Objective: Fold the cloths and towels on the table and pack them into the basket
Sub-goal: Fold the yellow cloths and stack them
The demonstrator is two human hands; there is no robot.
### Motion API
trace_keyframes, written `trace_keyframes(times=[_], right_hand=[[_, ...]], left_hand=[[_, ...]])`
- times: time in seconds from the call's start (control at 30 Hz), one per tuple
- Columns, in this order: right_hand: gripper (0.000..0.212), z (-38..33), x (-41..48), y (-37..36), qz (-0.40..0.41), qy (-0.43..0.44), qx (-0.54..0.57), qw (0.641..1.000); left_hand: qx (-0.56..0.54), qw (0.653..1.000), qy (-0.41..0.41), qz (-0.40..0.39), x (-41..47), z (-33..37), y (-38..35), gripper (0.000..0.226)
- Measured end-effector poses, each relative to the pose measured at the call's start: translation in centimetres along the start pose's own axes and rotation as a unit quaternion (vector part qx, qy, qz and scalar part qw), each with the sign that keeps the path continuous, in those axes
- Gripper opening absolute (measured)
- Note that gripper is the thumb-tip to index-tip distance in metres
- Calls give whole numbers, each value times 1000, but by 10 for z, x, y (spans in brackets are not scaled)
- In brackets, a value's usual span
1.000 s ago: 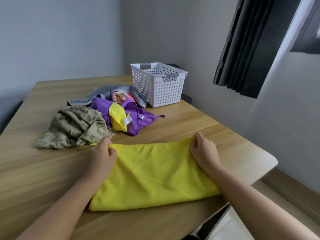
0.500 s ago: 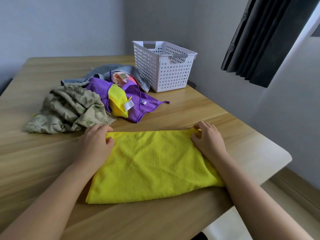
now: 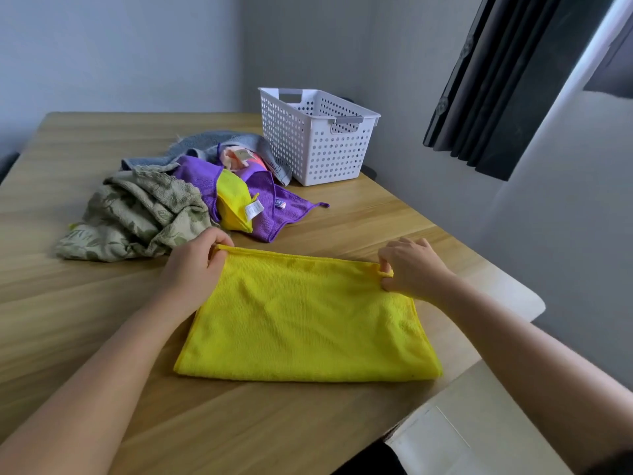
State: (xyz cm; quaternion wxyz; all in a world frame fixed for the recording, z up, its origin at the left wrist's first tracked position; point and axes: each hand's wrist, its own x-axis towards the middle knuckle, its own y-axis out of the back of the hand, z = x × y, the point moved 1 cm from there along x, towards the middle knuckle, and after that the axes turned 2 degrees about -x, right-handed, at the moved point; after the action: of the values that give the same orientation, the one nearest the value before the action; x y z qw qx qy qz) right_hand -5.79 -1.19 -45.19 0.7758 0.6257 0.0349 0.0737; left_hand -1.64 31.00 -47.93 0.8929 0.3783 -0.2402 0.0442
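Yellow microfibre cloth [image 3: 308, 317], lying folded on the wooden surface [image 3: 85, 320], is pinched at its far corners in the grip of left hand [image 3: 195, 265] and right hand [image 3: 414, 269]; soft, floppy stuff, probably best taken by corners.

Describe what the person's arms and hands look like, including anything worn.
Both are bare. The left hand and right hand wear no gloves, and no rings show on the fingers. The left forearm and right forearm are uncovered to the frame edge: no sleeves, watch or bracelet in view.
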Motion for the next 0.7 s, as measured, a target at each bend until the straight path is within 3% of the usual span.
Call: trace_keyframes(times=[0.23,0.33,0.47,0.6,0.7], right_hand=[[10,3,-8,5,5,56,-8,998],[15,12,-13,9,21,9,110,994],[17,31,-21,26,31,-81,267,960],[18,41,-26,42,55,-105,339,933],[21,41,-30,52,11,-87,354,931]], left_hand=[[-22,997,-66,20,-1,7,10,14],[-39,997,-64,14,2,5,14,15],[-92,996,-23,-4,6,3,21,17],[-109,994,-7,-20,7,7,26,21],[-107,994,-18,-17,9,12,30,31]])
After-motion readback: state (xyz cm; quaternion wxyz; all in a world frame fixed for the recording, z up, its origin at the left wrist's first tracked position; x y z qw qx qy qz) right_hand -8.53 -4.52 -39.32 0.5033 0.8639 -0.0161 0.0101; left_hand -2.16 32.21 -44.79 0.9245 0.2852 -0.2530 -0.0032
